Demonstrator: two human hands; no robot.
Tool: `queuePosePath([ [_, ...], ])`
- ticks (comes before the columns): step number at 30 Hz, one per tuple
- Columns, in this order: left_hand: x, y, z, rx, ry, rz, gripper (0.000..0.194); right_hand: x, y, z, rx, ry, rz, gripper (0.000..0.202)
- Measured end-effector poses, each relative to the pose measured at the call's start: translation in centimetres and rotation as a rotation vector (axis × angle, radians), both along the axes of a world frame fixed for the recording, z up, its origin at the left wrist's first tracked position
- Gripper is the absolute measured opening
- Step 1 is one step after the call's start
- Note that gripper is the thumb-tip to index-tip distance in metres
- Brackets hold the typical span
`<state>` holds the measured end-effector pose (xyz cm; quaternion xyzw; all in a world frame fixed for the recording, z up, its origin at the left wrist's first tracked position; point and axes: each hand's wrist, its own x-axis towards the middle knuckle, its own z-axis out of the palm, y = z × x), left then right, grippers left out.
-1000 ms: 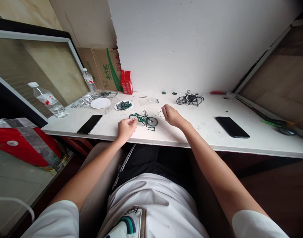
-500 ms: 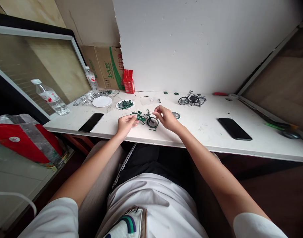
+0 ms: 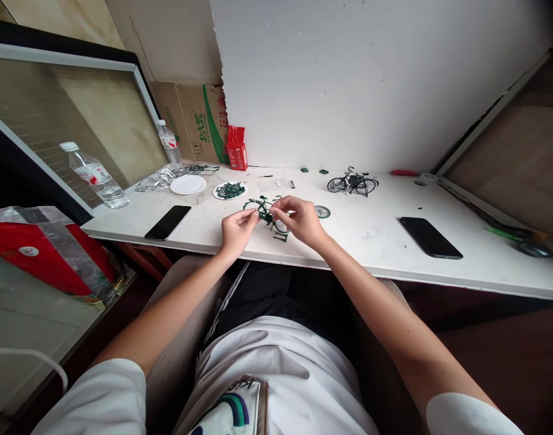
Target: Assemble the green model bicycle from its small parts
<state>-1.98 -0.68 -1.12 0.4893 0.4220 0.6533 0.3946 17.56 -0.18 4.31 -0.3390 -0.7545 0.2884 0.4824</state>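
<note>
A small green model bicycle (image 3: 264,209) is between my two hands near the table's front edge. With thumb and fingers pinched, my left hand (image 3: 238,229) grips it at its rear part. My right hand (image 3: 300,219) is closed at the middle of the frame, thumb and forefinger together, and covers part of the front wheel; whether a tiny part sits in that pinch is hidden. Just below lies a small green stand-like part (image 3: 281,237). A loose spoked wheel (image 3: 322,211) rests to the right of my right hand.
Behind stand a finished-looking black model bicycle (image 3: 352,181), a plate of green parts (image 3: 230,190), a white plate (image 3: 188,185) and a red box (image 3: 237,148). Phones lie left (image 3: 168,222) and right (image 3: 431,237). A water bottle (image 3: 95,176) leans at the left.
My right hand has moved left, from the handlebar area to the middle of the green bicycle. My left hand has shifted slightly right, and the bicycle has turned a little.
</note>
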Motion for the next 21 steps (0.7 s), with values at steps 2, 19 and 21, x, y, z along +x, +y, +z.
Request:
queuePosePath([
  [2, 0.2, -0.5, 0.2, 0.04, 0.045, 0.012, 0.038, -0.3, -0.1, -0.1, -0.063, 0.077, 0.023, 0.042],
  [19, 1.2, -3.7, 1.9, 0.205, 0.332, 0.033, 0.026, 0.9, 0.1, 1.2, -0.038, -0.029, 0.059, 0.048],
  [21, 1.1, -3.7, 2.0, 0.222, 0.362, 0.032, 0.026, 1.0, 0.1, 1.3, -0.039, -0.028, 0.057, 0.047],
])
